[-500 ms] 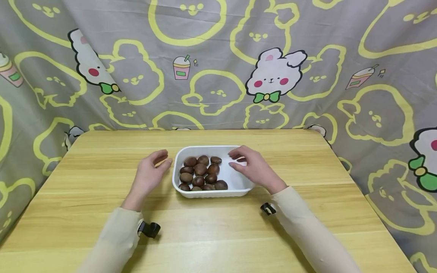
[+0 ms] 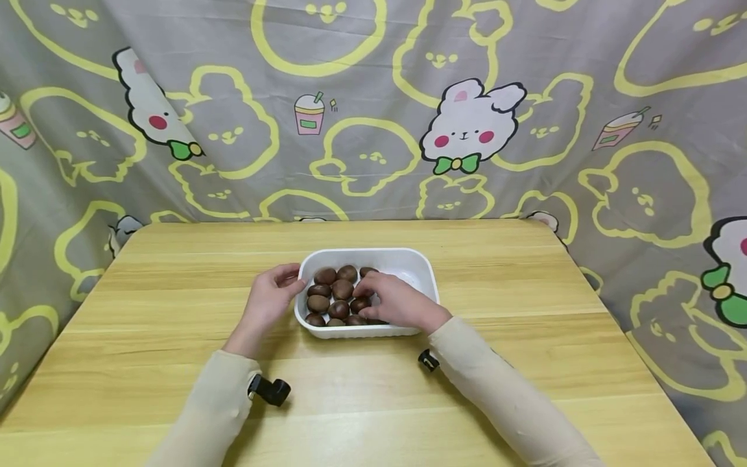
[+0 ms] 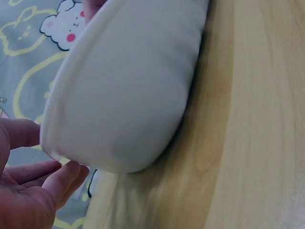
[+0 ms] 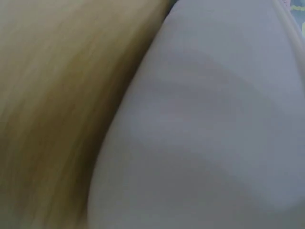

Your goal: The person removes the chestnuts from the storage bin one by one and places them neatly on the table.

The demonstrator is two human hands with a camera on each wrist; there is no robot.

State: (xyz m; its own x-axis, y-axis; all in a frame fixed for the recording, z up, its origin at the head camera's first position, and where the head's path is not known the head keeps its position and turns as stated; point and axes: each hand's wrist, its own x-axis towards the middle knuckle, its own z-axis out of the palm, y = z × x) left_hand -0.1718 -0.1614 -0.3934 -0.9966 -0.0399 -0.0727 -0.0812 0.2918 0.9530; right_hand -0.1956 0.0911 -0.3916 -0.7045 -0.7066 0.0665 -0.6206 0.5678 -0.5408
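Note:
Several brown chestnuts point(image 2: 342, 290) lie grouped in the left part of a white plastic tray point(image 2: 408, 331), which stands on the table. My left hand point(image 2: 273, 293) holds the tray's left end by the rim, thumb and fingers on either side of it in the left wrist view. Inside the tray my right hand point(image 2: 403, 301) is over the right-hand chestnuts, its thumb and fingers bent and apart around one of them. I cannot tell whether they touch it. Some chestnuts are hidden beneath that hand. The right wrist view shows only the tray's outer wall point(image 4: 190, 129) and blurred wood.
The tray stands toward the back of a wooden table point(image 2: 350, 402). A grey patterned curtain point(image 2: 373, 97) hangs behind and at both sides. Each sleeve carries a small black wrist camera point(image 2: 271, 390).
My left hand has moved right onto the tray's rim. My right hand has shifted left, from the tray's right part to the chestnuts. The tray has stayed about where it was.

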